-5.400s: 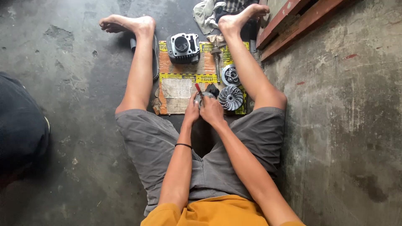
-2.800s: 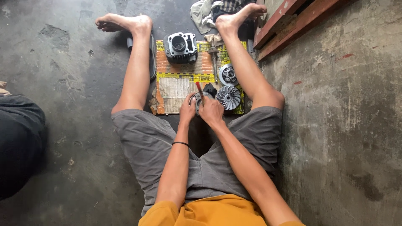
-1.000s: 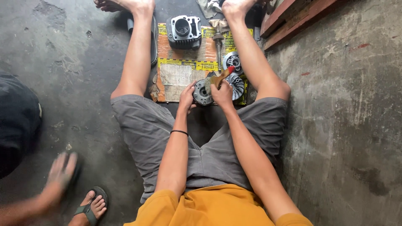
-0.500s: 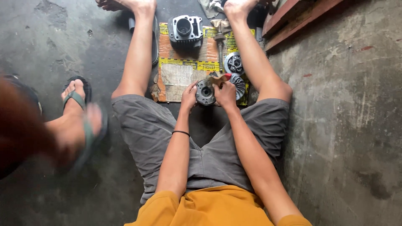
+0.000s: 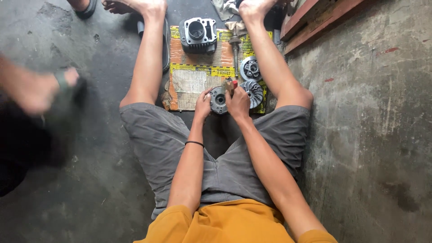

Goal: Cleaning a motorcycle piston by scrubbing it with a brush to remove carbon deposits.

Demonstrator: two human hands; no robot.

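Observation:
I sit on a concrete floor with my legs spread. My left hand steadies a round grey metal engine part on a flattened cardboard sheet. My right hand grips a red-handled tool pressed against that round part. A finned round metal disc lies just right of my hands. Another round metal part lies beyond it, with a metal shaft beside it. A grey engine cylinder block stands at the cardboard's far end.
Another person's blurred foot in a sandal passes on the left; a second sandalled foot is at the top. Rags lie by my right foot. A red-brown wooden ledge runs along the upper right.
The round part came up between my hands and the red-handled tool now bears on it. The other person has walked across the left side, from bottom towards the top.

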